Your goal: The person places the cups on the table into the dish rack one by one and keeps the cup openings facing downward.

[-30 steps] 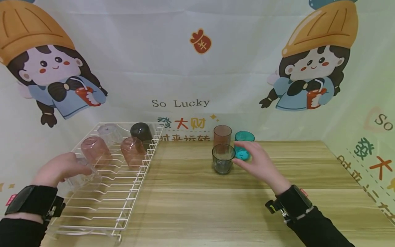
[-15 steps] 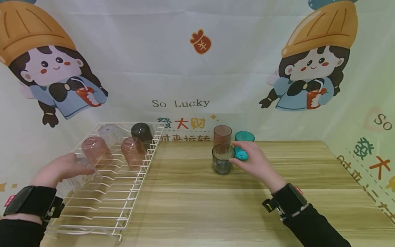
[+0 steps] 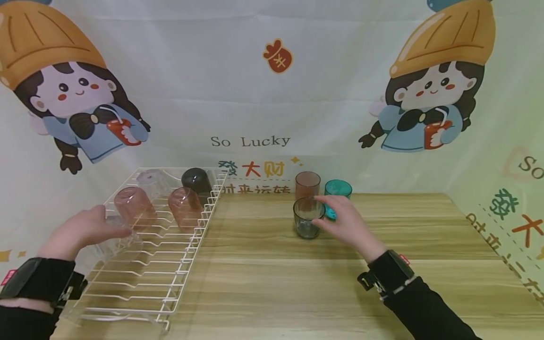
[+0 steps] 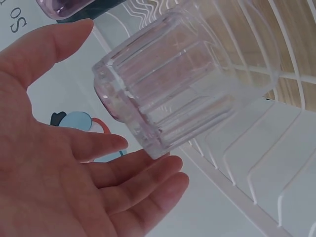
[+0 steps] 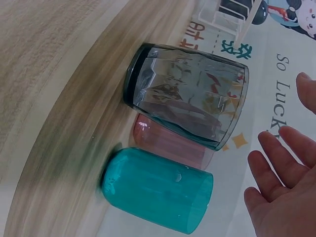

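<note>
My left hand [image 3: 82, 231] is at the near-left side of the rack, thumb and fingers spread around the base of a clear ridged glass [image 4: 168, 79] that stands upside down. In the left wrist view the thumb is apart from it and the fingertips are right at its base edge. On the table at the right, my right hand [image 3: 348, 226] is beside the rim of an upright grey faceted glass [image 5: 187, 94], thumb and fingers apart. Behind that glass stand a pink glass [image 3: 307, 183] and a teal glass [image 5: 158, 187], the teal one partly hidden by the hand.
A white wire dish rack [image 3: 161, 283] stands on the left of the wooden table [image 3: 297, 293]. Further back in it are two pink glasses, one of them this near-left pink glass [image 3: 135, 205], a clear glass [image 3: 152, 183] and a dark glass [image 3: 196, 180], all upside down. A printed cloth [image 3: 191, 61] hangs behind.
My right hand has moved slightly left, so its thumb and fingers now overlap the grey glass's rim. My left hand has stayed nearly in place by the clear glass.
</note>
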Action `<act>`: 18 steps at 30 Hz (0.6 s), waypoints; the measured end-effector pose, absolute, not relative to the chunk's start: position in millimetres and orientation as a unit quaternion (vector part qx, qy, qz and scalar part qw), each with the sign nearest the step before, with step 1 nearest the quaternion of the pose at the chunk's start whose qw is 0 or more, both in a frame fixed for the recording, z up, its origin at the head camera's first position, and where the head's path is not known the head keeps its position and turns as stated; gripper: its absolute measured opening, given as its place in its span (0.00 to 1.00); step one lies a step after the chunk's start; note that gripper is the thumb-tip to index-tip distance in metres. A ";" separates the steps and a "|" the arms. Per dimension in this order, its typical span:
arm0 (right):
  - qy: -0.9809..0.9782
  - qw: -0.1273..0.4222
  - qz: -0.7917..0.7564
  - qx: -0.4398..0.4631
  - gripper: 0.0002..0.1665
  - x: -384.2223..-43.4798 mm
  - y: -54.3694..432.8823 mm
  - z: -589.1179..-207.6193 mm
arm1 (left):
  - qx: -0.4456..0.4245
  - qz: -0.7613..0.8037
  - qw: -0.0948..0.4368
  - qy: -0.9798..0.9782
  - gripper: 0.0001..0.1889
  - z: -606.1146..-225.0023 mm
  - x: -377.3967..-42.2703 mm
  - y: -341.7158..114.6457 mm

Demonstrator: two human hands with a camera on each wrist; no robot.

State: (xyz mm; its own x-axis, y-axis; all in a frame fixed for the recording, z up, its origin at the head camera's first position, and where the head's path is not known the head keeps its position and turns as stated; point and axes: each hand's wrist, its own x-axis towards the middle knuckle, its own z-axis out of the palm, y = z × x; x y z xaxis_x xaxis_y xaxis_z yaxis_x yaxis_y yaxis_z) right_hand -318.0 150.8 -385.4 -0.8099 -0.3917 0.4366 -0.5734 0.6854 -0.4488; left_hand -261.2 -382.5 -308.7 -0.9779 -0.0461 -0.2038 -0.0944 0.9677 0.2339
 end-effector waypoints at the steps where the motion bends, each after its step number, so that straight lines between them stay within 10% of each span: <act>1: -0.905 0.155 0.292 0.267 0.35 -318.5 150.6 -385.8 | -0.035 0.119 0.097 0.987 0.58 -308.2 -261.0 -381.9; 18: -0.905 0.170 0.271 0.280 0.36 -324.6 147.6 -394.2 | -0.015 0.093 0.045 0.995 0.57 -297.4 -248.0 -367.5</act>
